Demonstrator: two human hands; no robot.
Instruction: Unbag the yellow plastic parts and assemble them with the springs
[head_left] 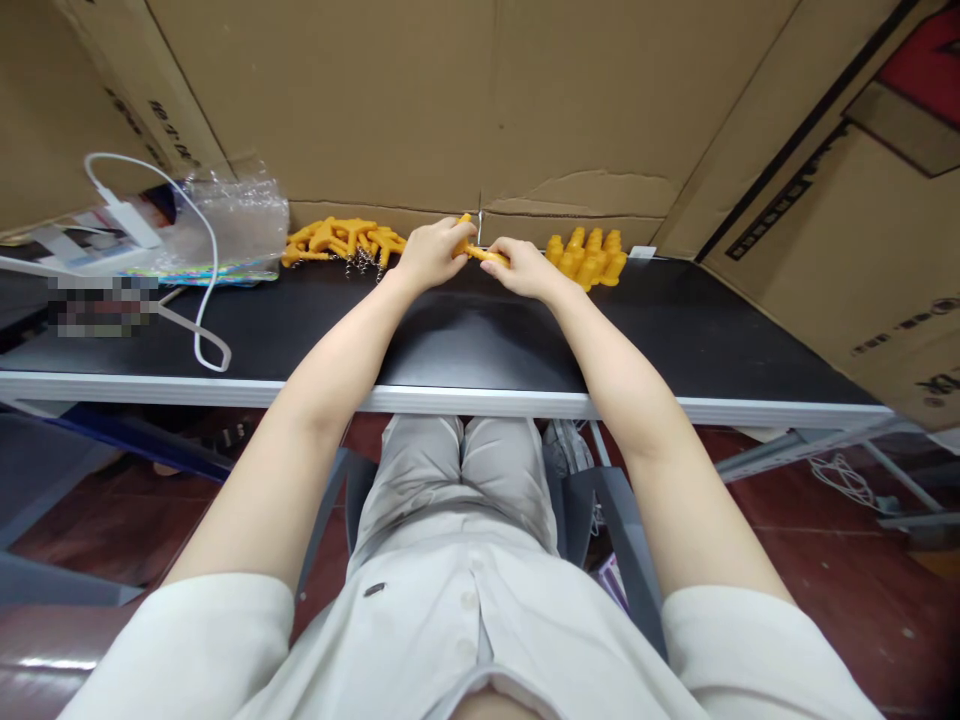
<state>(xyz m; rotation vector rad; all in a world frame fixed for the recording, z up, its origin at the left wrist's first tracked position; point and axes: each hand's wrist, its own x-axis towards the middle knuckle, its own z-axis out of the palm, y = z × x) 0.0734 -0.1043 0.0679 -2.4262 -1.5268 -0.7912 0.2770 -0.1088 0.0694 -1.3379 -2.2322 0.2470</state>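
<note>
My left hand (431, 252) and my right hand (525, 268) meet at the far middle of the black table (465, 340). Both are closed on one small yellow plastic part (484, 255) held between them, with a thin metal pin sticking up from it. Left of my hands lies a loose pile of yellow T-shaped parts with metal springs (345, 240). To the right stands a tidy cluster of yellow assembled parts (589, 255), close to my right hand.
A clear plastic bag (236, 215), a white charger with its cable (191, 270) and papers lie at the table's left. Cardboard walls (480, 100) enclose the back and right side. My legs are under the table's front edge.
</note>
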